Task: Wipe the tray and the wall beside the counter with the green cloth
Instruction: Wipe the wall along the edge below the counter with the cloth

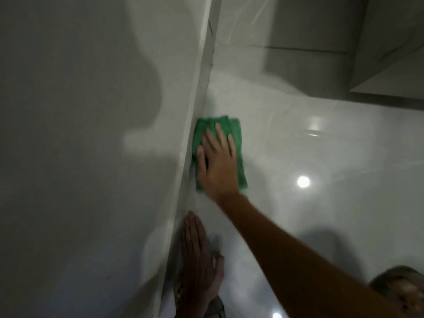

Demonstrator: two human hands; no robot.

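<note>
A folded green cloth (238, 143) lies flat against the glossy tiled wall (309, 145), right beside the vertical corner edge (199, 106). My right hand (218, 161) presses on the cloth with its fingers spread and pointing up, and its arm reaches in from the lower right. Lower down, my left hand (198, 260) rests flat on the same wall next to the corner, fingers together, holding nothing. No tray is in view.
A matte grey wall (80, 157) fills the left side and meets the tiles at the corner. The underside of an upper cabinet (378, 53) juts out at the top right. Lamp reflections (303, 181) and a person's reflection (399, 290) show in the tiles.
</note>
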